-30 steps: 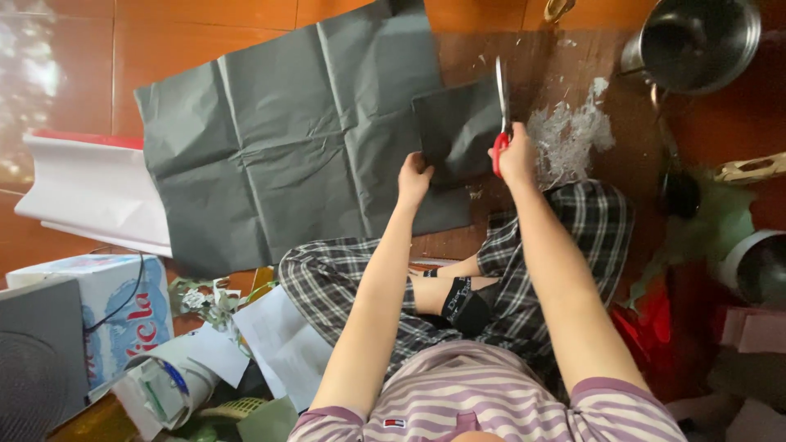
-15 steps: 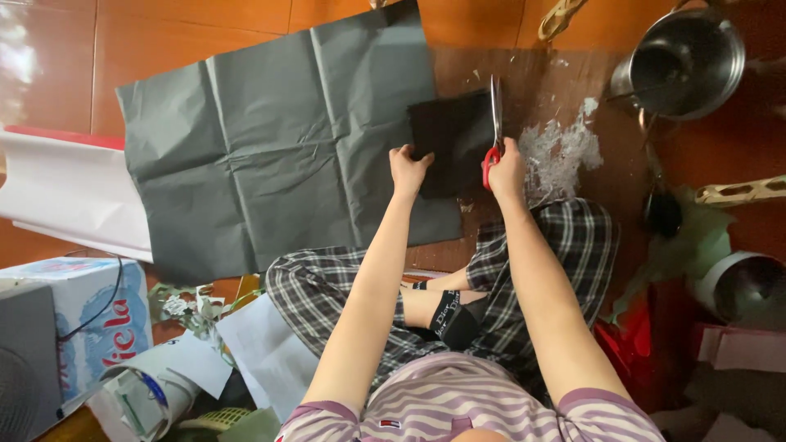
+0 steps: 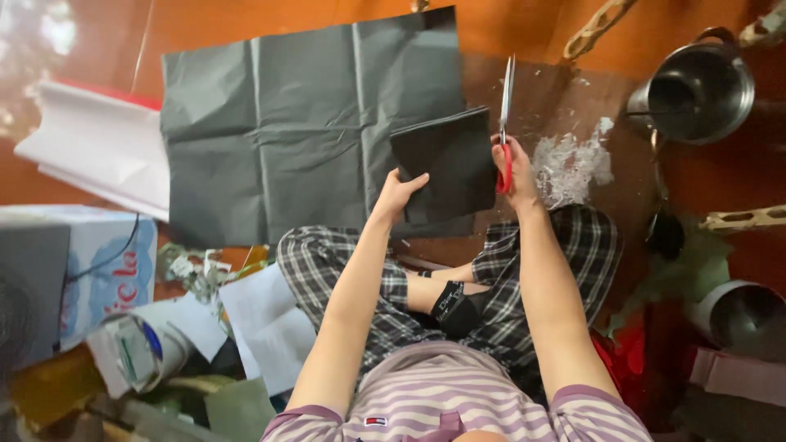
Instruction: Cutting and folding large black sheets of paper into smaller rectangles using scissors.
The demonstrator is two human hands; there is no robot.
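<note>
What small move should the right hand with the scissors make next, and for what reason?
Probably bring the blades down onto the upper edge of the folded dark paper. The right hand holds the red-handled scissors upright beside that paper, blades pointing away and not yet on it, while the left hand grips its lower left corner.

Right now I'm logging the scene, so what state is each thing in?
Left hand: grip on the folded black paper's lower left corner.
Right hand: grip on the scissors.
Scissors: blades upright at the paper's right edge; open or shut unclear.
Folded paper: folded, held up.
Grey sheet: spread flat, creased.
Pot: upright, looks empty.
</note>
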